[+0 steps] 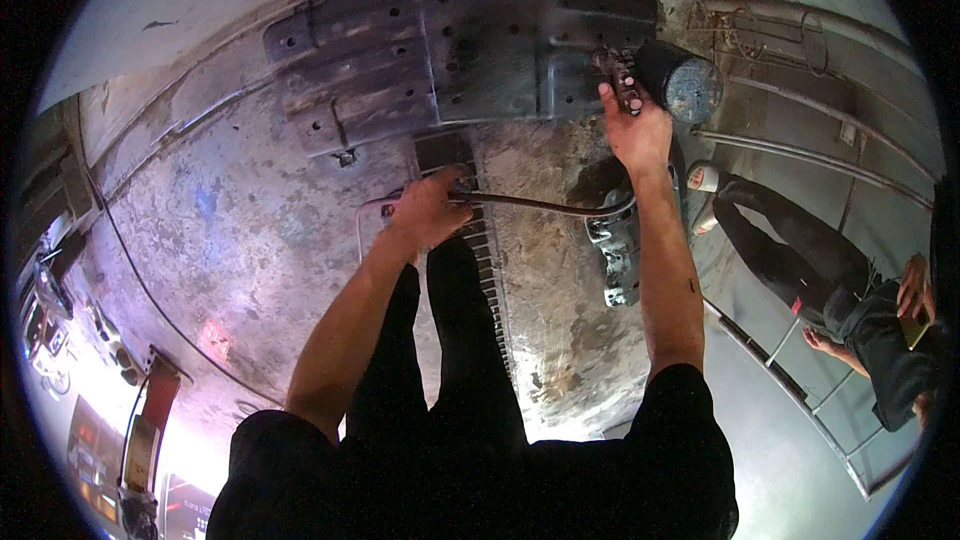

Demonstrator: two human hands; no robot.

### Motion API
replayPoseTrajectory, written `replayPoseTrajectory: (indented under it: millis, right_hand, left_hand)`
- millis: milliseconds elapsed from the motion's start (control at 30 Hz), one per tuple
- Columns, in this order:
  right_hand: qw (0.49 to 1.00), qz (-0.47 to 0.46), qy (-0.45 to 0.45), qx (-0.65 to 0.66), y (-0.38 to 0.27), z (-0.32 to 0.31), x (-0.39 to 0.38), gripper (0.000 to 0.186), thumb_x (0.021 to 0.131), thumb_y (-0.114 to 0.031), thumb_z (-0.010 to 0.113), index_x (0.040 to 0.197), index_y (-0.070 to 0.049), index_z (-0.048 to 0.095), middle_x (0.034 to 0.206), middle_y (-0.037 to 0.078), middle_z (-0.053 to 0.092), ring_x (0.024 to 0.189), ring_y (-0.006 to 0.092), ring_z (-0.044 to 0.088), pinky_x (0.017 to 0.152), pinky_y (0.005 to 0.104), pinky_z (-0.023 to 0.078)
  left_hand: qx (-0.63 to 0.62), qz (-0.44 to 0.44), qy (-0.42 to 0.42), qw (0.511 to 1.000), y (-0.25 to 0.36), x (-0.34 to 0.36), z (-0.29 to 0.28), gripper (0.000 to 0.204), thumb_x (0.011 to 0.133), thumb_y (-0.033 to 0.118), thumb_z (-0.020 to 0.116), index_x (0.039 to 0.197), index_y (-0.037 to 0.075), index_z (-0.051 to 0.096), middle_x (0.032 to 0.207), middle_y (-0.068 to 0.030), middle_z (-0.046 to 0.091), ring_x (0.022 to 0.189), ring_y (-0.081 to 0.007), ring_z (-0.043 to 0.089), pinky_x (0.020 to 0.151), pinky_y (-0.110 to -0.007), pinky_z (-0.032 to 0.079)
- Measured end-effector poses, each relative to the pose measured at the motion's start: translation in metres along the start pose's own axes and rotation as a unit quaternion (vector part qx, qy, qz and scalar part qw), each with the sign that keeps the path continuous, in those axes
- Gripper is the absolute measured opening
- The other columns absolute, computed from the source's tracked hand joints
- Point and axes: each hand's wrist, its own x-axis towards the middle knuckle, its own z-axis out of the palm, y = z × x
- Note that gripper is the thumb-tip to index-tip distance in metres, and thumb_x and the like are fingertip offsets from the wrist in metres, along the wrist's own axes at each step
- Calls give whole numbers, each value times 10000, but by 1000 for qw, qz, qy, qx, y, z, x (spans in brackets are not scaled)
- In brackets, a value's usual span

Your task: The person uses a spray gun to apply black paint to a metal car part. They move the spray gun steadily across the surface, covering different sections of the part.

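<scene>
My left hand [425,205] is closed on a bent dark rod or pipe [540,204], which curves right toward a cast metal part [615,260] on the floor beside my right forearm. My right hand [638,135] reaches forward, its fingers curled round a small dark metal piece [620,75] at the right end of a large dark perforated metal plate [480,30]. A dark cylinder [690,90] with a worn, pale end sits just right of that hand. What the rod's far end joins is hidden by my arm.
A drain grate [490,290] runs along the stained concrete floor [220,270] beneath me. At right, another person [820,270] in dark clothes is near metal rails [820,405]. A cable [150,300] crosses the floor at left, near assorted equipment [150,410].
</scene>
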Motion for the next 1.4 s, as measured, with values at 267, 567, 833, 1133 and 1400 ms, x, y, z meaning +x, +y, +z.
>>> replayPoseTrajectory:
  millis: [267, 567, 833, 1133, 1400]
  right_hand:
    - [999, -9, 1, 43, 19, -15, 32, 453, 877, -457, 723, 1052, -40, 714, 876, 239, 700, 883, 440, 675, 749, 455, 536]
    - [989, -59, -79, 110, -32, 2, 27, 470, 865, -451, 739, 1126, -62, 700, 876, 148, 725, 819, 337, 703, 755, 392, 540]
    - [977, -132, -123, 117, -78, 10, 20, 476, 880, -548, 653, 1104, -131, 706, 824, 146, 724, 788, 390, 706, 708, 468, 566]
    - [967, -137, -170, 133, -93, 12, 46, 485, 875, -517, 692, 1110, -93, 703, 841, 182, 710, 852, 414, 690, 738, 445, 547]
    - [986, -121, -65, 93, -52, 9, 80, 454, 867, -480, 707, 1084, -81, 720, 901, 207, 712, 896, 419, 680, 774, 464, 533]
  left_hand:
    - [-61, -35, -2, 997, 31, 19, 11, 503, 803, 265, 731, 1249, 65, 613, 1023, -194, 711, 979, -363, 692, 852, -435, 538]
    - [-36, -68, 41, 996, 11, 2, -2, 447, 851, 274, 715, 1240, 72, 625, 875, -160, 725, 805, -314, 716, 719, -408, 542]
    - [-56, -18, 98, 993, -10, -11, -19, 477, 811, 257, 742, 1218, 38, 624, 875, -186, 717, 798, -301, 716, 702, -391, 541]
    - [-47, -40, 104, 993, -13, -5, -19, 486, 813, 274, 738, 1210, 19, 620, 898, -200, 712, 827, -339, 712, 714, -405, 542]
    - [-91, -48, 82, 991, 22, 9, -8, 460, 853, 283, 728, 1189, -9, 612, 884, -222, 700, 840, -349, 712, 714, -400, 541]
